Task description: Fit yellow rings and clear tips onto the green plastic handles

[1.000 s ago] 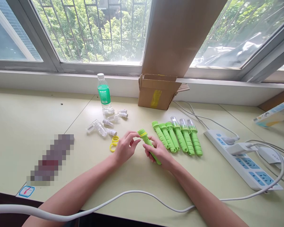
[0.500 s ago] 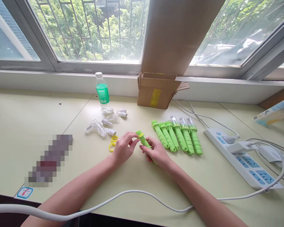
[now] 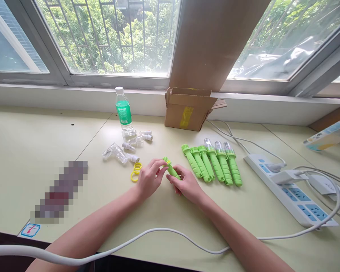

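Observation:
Both hands hold one green ribbed handle (image 3: 171, 170) low over the pale table (image 3: 45, 151). My right hand (image 3: 186, 184) is wrapped round its shaft. My left hand (image 3: 149, 176) pinches its ridged top end with thumb and fingertips. To the left of my left hand lie yellow rings (image 3: 136, 171). Further back are several clear plastic caps and tubes (image 3: 121, 150). Right of my right hand lies a row of green handles (image 3: 212, 164); three of them carry clear caps.
A water bottle with a green label (image 3: 124, 112) and an open cardboard box (image 3: 188, 108) stand by the window sill. A white power strip (image 3: 291, 189) with plugs lies at the right. A white cable (image 3: 147, 236) crosses the table's near edge. A blurred patch sits at the left.
The green handle has been lowered toward the table and tipped flatter; more of its shaft is now hidden in my right hand. Both hands stay on it.

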Available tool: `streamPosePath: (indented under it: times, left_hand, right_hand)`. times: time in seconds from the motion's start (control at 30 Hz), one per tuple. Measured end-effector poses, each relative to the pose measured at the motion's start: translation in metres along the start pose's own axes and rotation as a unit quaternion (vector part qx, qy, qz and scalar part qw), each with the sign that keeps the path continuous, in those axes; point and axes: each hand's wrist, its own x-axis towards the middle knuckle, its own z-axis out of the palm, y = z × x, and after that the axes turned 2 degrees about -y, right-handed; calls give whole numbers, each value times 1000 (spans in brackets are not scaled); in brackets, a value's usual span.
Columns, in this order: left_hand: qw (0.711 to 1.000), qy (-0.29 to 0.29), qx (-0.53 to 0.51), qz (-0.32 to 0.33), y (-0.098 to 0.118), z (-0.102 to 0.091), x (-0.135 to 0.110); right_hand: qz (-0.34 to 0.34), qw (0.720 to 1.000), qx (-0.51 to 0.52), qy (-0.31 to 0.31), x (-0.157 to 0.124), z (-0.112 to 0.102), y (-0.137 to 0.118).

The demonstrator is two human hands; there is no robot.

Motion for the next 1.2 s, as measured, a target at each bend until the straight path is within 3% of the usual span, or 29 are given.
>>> streamPosePath:
  times: [0.27, 0.6, 1.2]
  left_hand:
    - [999, 8, 49, -20, 2, -1, 3]
    - [996, -29, 47, -64, 4, -2, 3]
    - [999, -16, 2, -42, 1, -4, 5]
  right_hand:
    - [6, 1000, 3, 8, 1, 0, -1]
    - [13, 1000, -7, 0, 0, -1, -5]
    - [3, 999, 36, -22, 2, -3, -4]
